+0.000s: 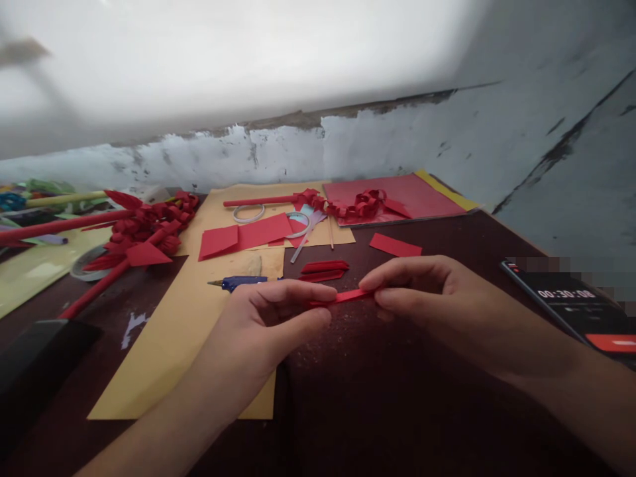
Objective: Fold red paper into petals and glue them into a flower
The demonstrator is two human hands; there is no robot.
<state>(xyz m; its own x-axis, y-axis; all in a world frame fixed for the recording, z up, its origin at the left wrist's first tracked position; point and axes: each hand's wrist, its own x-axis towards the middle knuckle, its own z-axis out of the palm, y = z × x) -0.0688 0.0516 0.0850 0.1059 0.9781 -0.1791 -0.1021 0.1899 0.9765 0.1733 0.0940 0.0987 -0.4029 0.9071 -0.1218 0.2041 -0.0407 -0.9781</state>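
Observation:
Between my two hands is a narrow red paper strip, held over the dark tabletop. My left hand pinches its left end between thumb and fingers. At the right end, the thumb and forefinger of my right hand are closed on it. Just behind the strip lie several folded red paper pieces. A flat red paper rectangle rests beyond my right hand. Close behind my left hand is a blue glue gun with its nozzle pointing left; part of it is hidden.
Red paper flowers on stems lie at the left, another red paper stem at the back. Yellow paper sheets cover part of the dark table. Tape rolls sit behind. A phone showing a timer lies right. A wall rises behind.

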